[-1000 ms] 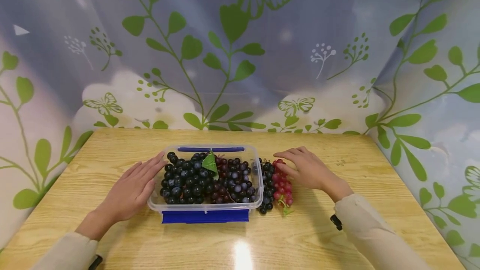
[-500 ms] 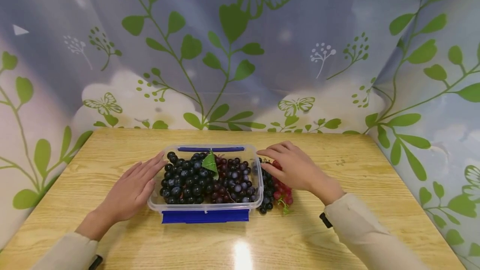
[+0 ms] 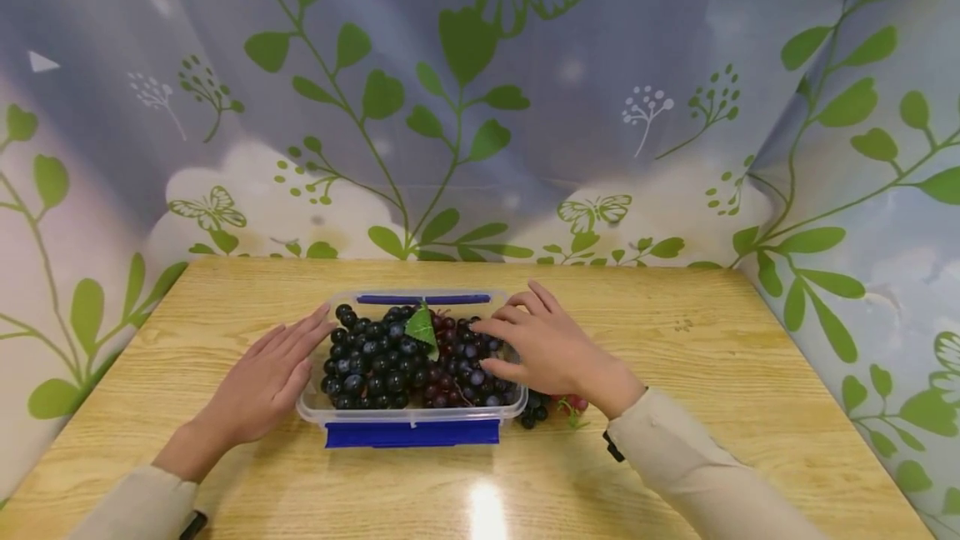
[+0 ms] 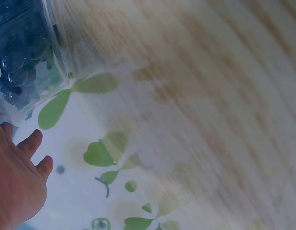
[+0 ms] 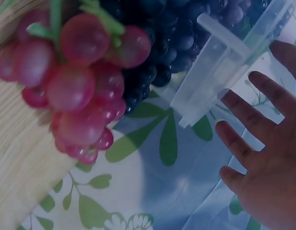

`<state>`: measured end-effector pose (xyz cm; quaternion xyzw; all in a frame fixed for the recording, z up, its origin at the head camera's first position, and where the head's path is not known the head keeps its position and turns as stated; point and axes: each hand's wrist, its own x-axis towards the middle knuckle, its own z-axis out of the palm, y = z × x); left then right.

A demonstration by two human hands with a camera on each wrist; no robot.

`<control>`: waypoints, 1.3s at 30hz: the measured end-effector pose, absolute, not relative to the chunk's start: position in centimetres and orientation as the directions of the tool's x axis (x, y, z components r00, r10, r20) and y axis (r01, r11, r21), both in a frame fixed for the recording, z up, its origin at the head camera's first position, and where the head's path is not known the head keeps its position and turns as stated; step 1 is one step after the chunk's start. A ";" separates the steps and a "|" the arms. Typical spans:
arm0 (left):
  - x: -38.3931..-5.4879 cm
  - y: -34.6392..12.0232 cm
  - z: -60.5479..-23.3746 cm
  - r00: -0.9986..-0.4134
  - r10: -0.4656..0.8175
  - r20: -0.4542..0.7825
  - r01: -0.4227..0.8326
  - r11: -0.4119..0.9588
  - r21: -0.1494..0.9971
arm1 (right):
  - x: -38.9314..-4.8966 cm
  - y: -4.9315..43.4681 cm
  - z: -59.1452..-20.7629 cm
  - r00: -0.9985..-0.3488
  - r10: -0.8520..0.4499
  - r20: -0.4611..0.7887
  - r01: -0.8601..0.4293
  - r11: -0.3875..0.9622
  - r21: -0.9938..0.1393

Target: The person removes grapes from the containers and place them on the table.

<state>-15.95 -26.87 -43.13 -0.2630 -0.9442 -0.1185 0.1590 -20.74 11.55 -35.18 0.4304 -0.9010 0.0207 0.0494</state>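
Note:
A clear plastic box [image 3: 412, 416] with blue clips stands on the table, filled with bunches of grapes. Black grapes [image 3: 371, 365] lie on its left side, with dusky purple grapes [image 3: 480, 375] on the right and a green leaf [image 3: 422, 326] between. My left hand [image 3: 262, 382] lies along the box's left side, straight fingertips at the rim. Over the right end hovers my right hand [image 3: 551, 348], fingers spread and holding nothing. Beneath that hand, outside the box, are a dark grape bunch [image 3: 534, 413] and red grapes [image 5: 73, 88], largely hidden in the head view.
The wooden table [image 3: 645, 473] runs back to a curtain [image 3: 570, 115] printed with green leaves and butterflies. A blue side clip [image 3: 411, 433] hangs down at the box's front, and another blue clip [image 3: 423, 299] shows along the back.
My right hand has moved left, from above the red grapes to over the box's right end. My left hand and the box have stayed in place.

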 end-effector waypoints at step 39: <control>-16.1 -26.9 -43.4 -0.819 0.446 0.361 0.529 0.831 0.173 | -20.3 6.5 -37.4 -0.732 -0.657 -0.181 -0.677 0.730 0.090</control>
